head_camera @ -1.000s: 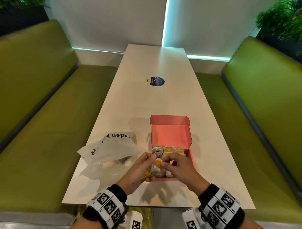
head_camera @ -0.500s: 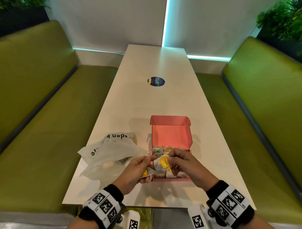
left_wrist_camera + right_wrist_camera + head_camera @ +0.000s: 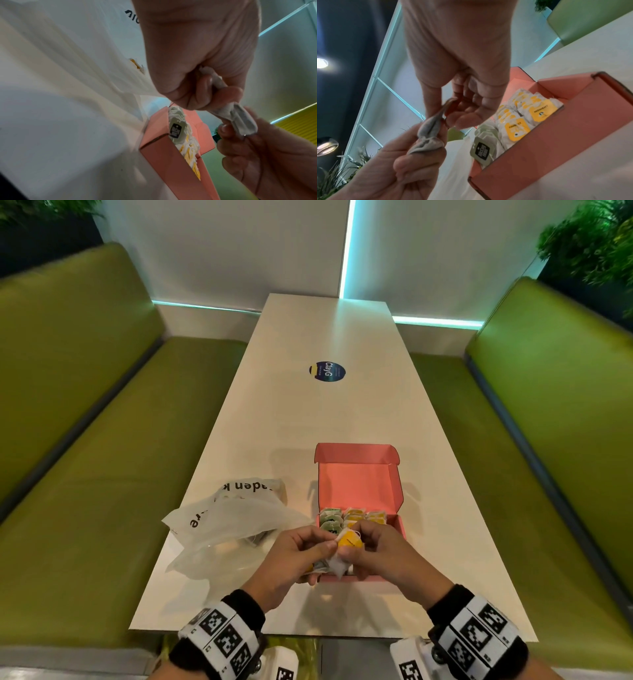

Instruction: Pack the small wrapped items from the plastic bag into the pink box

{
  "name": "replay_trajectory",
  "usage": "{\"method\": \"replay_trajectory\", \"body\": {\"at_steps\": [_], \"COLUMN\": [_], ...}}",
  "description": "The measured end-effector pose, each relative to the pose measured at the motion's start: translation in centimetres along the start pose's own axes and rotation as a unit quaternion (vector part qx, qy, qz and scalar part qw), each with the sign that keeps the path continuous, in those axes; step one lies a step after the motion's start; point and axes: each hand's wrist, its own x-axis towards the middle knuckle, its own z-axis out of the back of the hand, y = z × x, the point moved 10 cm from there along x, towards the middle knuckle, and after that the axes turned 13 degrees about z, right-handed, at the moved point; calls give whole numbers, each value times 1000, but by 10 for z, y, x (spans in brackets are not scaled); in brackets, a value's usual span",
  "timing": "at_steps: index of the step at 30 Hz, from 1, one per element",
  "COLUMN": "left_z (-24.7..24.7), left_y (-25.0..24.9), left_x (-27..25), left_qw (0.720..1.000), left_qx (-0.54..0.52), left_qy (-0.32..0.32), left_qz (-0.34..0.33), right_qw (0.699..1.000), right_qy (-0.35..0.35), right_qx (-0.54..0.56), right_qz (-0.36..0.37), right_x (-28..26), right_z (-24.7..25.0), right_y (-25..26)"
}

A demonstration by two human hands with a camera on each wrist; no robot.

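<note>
Two bare hands, left hand (image 3: 295, 556) and right hand (image 3: 380, 556). Black sleeve cuffs (image 3: 247, 604) at both wrists. White bands (image 3: 222, 642) strapped over each, printed with square black-and-white coded markers. White camera housings (image 3: 409, 660) beneath, likewise marked, near the frame's lower edge.

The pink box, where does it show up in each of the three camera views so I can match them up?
Head: pink box sits lower centre on the table, lid open, behind both hands.
Left wrist: pink box is bottom centre, seen edge-on, below the left hand.
Right wrist: pink box fills the lower right, below the right hand.
Shared landmark: the grey packet with a black label at the box's left end.
</note>
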Motion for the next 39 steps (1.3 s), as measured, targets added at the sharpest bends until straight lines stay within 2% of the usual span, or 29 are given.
{"method": "replay_trajectory", "body": {"at_steps": [2, 7, 9, 13, 19, 23, 27, 31, 35, 39], "left_z": [0, -6, -6, -3, -3, 6, 10, 3, -1, -2], "left_y": [0, 4, 3, -2, -14, -18, -16, -15, -12, -9], "left_x": [0, 0, 0, 0, -4, -3, -2, -2, -2, -2], "left_qw": [1000, 996, 996, 998, 998, 995, 992, 989, 988, 991], "left_qx": [-10, -24, -24, -15, 19, 42, 80, 122, 133, 117], "left_qy": [3, 79, 84, 61, 35, -24, -41, -21, -9, -2], "left_qz": [4, 31, 26, -7, -56, -91, -91, -79, -77, -68], "right_qw": [1000, 998, 995, 991, 996, 995, 992, 988, 991, 992], "right_qy": [-21, -33, -45, -58, -30, -43, -57, -39, -2, -13], "right_qx": [4, 53, 81, 110, 81, 84, 106, 134, 127, 120], "right_qz": [6, -11, -23, -42, -34, -34, -45, -63, -47, -29], "right_x": [1, -1, -2, -2, 0, 1, 0, -1, -2, -1], "right_z": [4, 5, 5, 4, 2, 4, 5, -1, -6, -3], "right_y": [0, -4, -7, -12, -6, -8, -13, -16, -11, -12]}}
